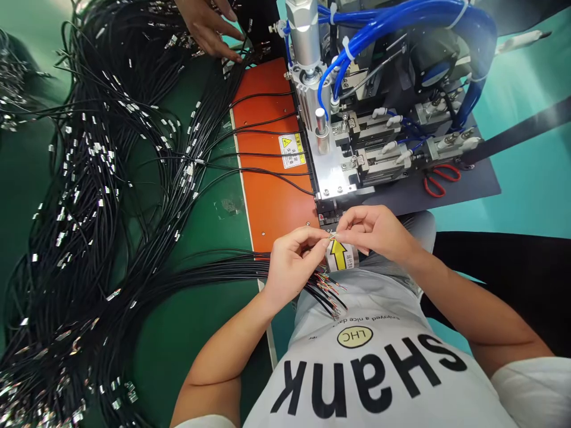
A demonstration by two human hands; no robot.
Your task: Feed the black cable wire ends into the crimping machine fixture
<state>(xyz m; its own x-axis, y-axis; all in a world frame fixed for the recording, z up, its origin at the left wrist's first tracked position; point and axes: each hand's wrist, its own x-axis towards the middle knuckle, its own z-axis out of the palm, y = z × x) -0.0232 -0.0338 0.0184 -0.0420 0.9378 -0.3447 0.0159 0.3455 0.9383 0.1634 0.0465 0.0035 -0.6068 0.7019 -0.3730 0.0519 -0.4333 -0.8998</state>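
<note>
Left hand (292, 261) and right hand (377, 229) both pinch one wire tip (332, 238) between them, just below the machine (332, 172) front. Cable bundle (214, 270) trails left across the surface (196, 333).

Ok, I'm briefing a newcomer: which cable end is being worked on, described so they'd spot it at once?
Find the orange plate in front of the machine with blue hoses; at its near corner the left hand and right hand meet above a yellow arrow label. The cable end is pinched between them, while the other coloured ends hang loose below the left hand.
</note>
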